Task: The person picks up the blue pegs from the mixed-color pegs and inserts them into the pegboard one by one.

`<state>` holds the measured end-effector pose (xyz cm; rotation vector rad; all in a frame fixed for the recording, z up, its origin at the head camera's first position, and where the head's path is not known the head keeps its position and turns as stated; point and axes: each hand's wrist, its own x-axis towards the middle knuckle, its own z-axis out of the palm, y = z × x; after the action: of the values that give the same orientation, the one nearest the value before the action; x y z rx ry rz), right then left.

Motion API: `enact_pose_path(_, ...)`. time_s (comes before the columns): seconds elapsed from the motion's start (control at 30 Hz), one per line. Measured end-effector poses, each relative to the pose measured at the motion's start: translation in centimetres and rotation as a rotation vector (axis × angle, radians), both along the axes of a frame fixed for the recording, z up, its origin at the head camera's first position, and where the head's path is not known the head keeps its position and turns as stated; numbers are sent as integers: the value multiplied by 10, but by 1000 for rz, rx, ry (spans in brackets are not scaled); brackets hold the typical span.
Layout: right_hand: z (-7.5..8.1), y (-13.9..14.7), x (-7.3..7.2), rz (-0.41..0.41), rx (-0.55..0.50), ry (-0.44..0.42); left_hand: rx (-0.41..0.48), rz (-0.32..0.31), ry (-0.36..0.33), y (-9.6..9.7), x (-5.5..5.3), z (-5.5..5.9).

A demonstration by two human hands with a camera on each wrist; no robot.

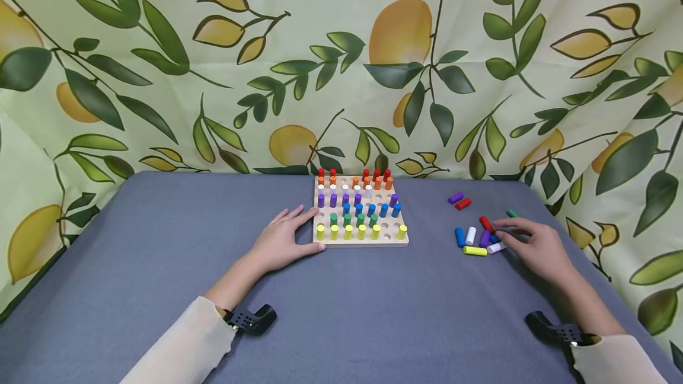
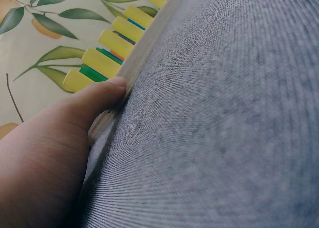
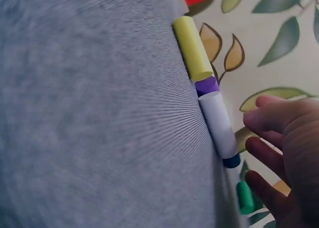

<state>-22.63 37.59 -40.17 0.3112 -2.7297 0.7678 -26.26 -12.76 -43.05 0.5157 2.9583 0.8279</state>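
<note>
In the head view, a pale wooden pegboard (image 1: 368, 243) holds rows of coloured pegs, yellow in front and red at the back. My left hand (image 1: 283, 243) rests at its left side, thumb against the front left corner. The left wrist view has that thumb (image 2: 107, 91) touching the board's edge (image 2: 137, 56), beside yellow pegs (image 2: 102, 62). My right hand (image 1: 536, 248) hovers over loose pegs on the right, fingertips beside a red peg (image 1: 485, 223). The right wrist view finds loosely bent fingers (image 3: 266, 158) near a white peg (image 3: 218, 123), holding nothing visible.
Around the right hand lie a yellow peg (image 1: 475, 250), a blue peg (image 1: 460, 237), a purple peg (image 1: 484, 238) and a green peg (image 1: 512, 213). Farther back are another purple peg (image 1: 456, 197) and red peg (image 1: 463, 204). A leaf-patterned cloth (image 1: 341, 76) hangs behind the grey table (image 1: 373, 313).
</note>
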Motion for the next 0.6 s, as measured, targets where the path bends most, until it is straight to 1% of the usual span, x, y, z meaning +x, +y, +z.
enact_pose_path(0.1, -8, 6, 0, -26, -40, -25, -2, -2, 1, 0, 0, 0)
enact_pose_path(0.27, -18, 12, -2, -57, -66, -13, 0, -6, 16, 0, 0, 1)
enact_pose_path(0.4, -22, 13, -2, -77, -79, -4, -5, -8, 18, 0, 0, 1)
enact_pose_path(0.6, -25, 14, -2, -119, -85, -19, -6, -3, 7, 1, 0, 0)
